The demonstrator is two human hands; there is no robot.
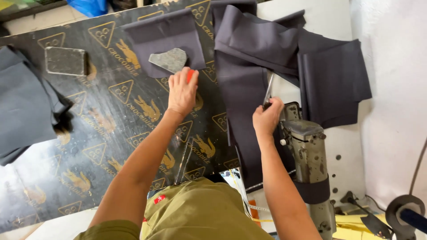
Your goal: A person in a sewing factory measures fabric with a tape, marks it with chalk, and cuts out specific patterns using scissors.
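My left hand (181,92) rests on the dark printed board and covers a small red object (190,75), just below a grey heart-shaped piece (169,60) lying on a dark purple-grey fabric panel (164,35). My right hand (267,118) grips a metal tool with a thin shiny blade, likely scissors (269,89), pointed up over a long dark fabric strip (242,98). More of the same dark fabric (329,75) lies folded to the right.
An old grey sewing machine (307,151) stands right of my right hand. A flat grey rectangular block (66,61) sits at the far left of the board. A grey fabric pile (24,106) lies at the left edge. A white wall runs along the right.
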